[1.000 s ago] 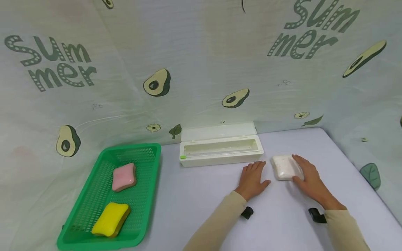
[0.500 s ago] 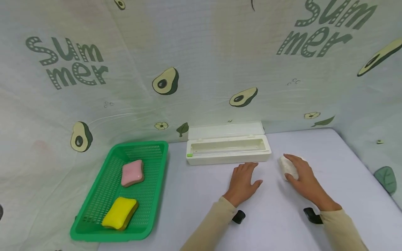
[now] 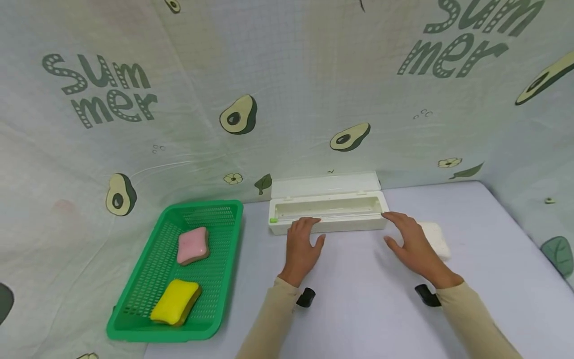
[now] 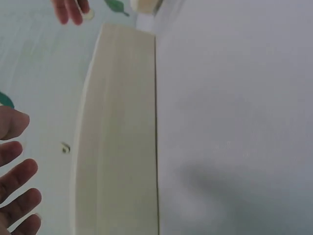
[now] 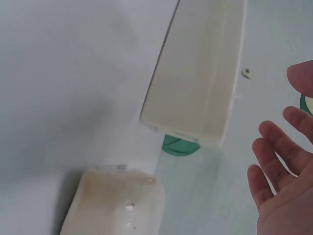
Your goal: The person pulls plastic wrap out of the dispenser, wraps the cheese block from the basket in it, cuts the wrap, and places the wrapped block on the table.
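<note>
A long white box (image 3: 345, 225) stands against the back with its lid (image 3: 327, 185) raised. Its trough has a green tab (image 3: 273, 220) at the left end, and it looks like a cling film dispenser. My left hand (image 3: 301, 252) hovers before the left part of its front, fingers extended and holding nothing. Near the right end is my right hand (image 3: 417, 247), also holding nothing, its fingers loosely spread in the right wrist view. Beside and partly behind the right hand lies a white, pillow-shaped block (image 3: 436, 239), glossy as if wrapped in plastic.
At the left sits a green perforated basket (image 3: 219, 299) with a pink sponge (image 3: 193, 245) and a yellow sponge (image 3: 176, 302) inside. A printed cloth (image 3: 287, 89) hangs behind the pale table (image 3: 358, 309).
My right hand has let go of the white block and moved left to the box's right end. The left hand has shifted left along the box's front. The head view has turned slightly left.
</note>
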{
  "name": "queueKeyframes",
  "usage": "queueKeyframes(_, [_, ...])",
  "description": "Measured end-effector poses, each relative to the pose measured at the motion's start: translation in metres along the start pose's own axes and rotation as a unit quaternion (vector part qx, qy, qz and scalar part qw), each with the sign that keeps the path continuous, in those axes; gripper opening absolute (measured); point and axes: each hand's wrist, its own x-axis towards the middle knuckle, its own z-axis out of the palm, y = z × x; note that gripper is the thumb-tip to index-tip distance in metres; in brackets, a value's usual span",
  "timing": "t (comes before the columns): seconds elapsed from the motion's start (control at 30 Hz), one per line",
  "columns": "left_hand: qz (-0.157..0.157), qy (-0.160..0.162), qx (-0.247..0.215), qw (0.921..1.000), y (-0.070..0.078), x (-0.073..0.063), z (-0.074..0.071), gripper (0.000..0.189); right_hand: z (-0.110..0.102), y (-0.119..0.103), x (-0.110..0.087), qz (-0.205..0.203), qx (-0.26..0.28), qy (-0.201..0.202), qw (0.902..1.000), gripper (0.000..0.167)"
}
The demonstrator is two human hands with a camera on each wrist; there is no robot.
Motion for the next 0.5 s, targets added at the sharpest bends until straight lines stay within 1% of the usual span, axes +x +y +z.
queueKeyframes(0.07, [-0.011,0.005,0.018,0.9998,-0.012,0.006,-0.008,0.042,0.002,-0.002,0.008,-0.009,-0.009,-0.001,0.9999,0.061])
queueKeyframes(0.13, [-0.021,-0.004,0.046,0.9987,-0.024,0.013,-0.015,0.044,0.005,-0.003,0.018,-0.015,-0.022,-0.006,0.9996,0.061])
queueKeyframes(0.2, [-0.027,-0.028,0.086,0.9955,-0.035,0.019,-0.021,0.047,0.008,-0.003,0.028,-0.019,-0.039,-0.015,0.9989,0.059])
queueKeyframes(0.27, [-0.026,-0.053,0.128,0.99,-0.044,0.024,-0.025,0.05,0.01,-0.004,0.037,-0.019,-0.056,-0.03,0.9978,0.058])
queueKeyframes(0.37, [-0.018,-0.087,0.173,0.9809,-0.052,0.031,-0.031,0.051,0.013,-0.005,0.049,-0.009,-0.08,-0.065,0.9946,0.056])
queueKeyframes(0.5, [-0.01,-0.115,0.199,0.9731,-0.055,0.036,-0.037,0.044,0.016,-0.006,0.061,0.011,-0.103,-0.114,0.9881,0.053])
